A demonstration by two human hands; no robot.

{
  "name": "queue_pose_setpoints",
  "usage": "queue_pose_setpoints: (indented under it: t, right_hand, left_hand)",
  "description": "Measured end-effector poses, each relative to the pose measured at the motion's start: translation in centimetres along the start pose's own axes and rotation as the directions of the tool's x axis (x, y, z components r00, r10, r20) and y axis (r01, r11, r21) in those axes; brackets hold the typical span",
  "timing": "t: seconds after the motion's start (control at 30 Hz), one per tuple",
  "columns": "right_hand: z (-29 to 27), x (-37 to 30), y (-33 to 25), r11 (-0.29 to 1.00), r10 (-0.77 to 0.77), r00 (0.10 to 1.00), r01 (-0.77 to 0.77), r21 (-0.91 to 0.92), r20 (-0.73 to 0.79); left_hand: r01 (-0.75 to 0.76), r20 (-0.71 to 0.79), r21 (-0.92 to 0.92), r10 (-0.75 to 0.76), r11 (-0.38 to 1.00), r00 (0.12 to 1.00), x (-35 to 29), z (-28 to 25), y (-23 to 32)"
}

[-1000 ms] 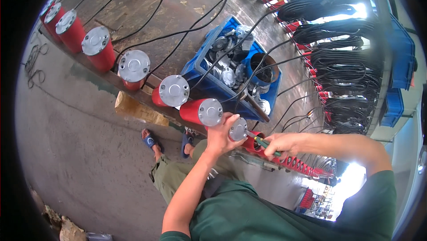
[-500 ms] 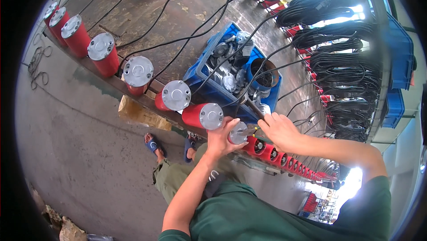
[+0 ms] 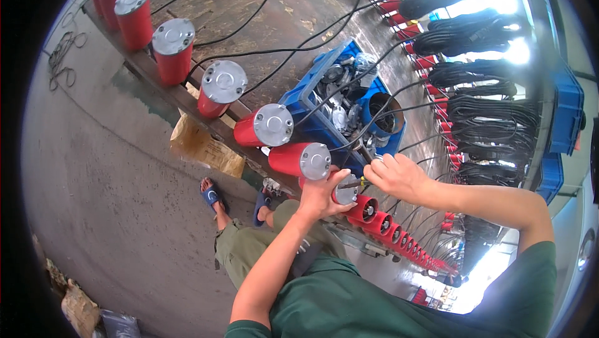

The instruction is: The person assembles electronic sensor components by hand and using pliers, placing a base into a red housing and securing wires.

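Observation:
My left hand [image 3: 319,197] is closed round a red motor housing at its silver end cap [image 3: 345,189], thumb and fingers on either side of it. In my right hand [image 3: 399,179] is a screwdriver [image 3: 353,184] with a yellow-green part, its thin shaft lying across the cap's face. From the top of the same fist a dark bar-like tool [image 3: 360,149] sticks out toward a blue crate; its kind is hard to make out. Just left of my left hand lies a capped red motor housing [image 3: 293,159], tilted. On the other side are uncapped red housings [image 3: 364,209].
Capped red housings [image 3: 173,51] line the table edge at far left. The blue crate [image 3: 306,91] holds silver caps and a round blue tub [image 3: 382,113]. Black cables [image 3: 268,54] cross the tabletop. Coiled cables [image 3: 493,110] hang at right. A cardboard piece [image 3: 206,151] lies below the edge.
The whole view has shifted, so the table and housings appear further right and the far-left ones higher. Both hands stay at the same cap, with the screwdriver still against it.

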State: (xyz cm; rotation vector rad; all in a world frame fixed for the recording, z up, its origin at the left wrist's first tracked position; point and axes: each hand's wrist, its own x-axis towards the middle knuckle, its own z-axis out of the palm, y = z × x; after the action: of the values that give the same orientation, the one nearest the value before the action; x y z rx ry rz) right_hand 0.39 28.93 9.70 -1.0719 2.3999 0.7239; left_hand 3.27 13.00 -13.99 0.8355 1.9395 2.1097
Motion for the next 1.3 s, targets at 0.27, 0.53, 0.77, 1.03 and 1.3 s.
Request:
queue_pose_setpoints:
  t: [0.27, 0.53, 0.77, 1.03, 1.3]
  right_hand:
    - [-3.7, 0.8, -2.9, 0.66, 0.08, 0.65, -0.603, 0.448, 0.756]
    - [-3.0, 2.0, -2.4, 0.007, -0.256, 0.36, -0.927, 0.374, 0.897]
    - [-3.3, 0.6, -2.6, 0.875, 0.158, 0.749, -0.408, 0.259, 0.644]
    - [-3.1, 1.1, -3.8, 0.475, 0.004, 0.555, -0.733, 0.486, 0.832]
    - [-4.1, 2.8, -2.6, 0.031, -0.265, 0.436, -0.888, 0.46, 0.86]
  left_hand:
    - [-0.01, 0.018, 0.005, 0.01, 1.0, 1.0, -0.3, -0.1, 0.1]
    - [0.016, 0.031, 0.014, -0.017, 1.0, 0.999, -0.1, -0.5, 0.4]
    - [0.031, 0.054, 0.022, -0.032, 0.999, 0.998, -0.2, -0.5, 0.3]
    - [-0.021, 0.002, 0.063, 0.021, 0.998, 1.0, -0.1, -0.4, 0.1]
    - [-0.023, 0.02, 0.048, 0.022, 0.999, 1.0, -0.6, -0.4, 0.1]
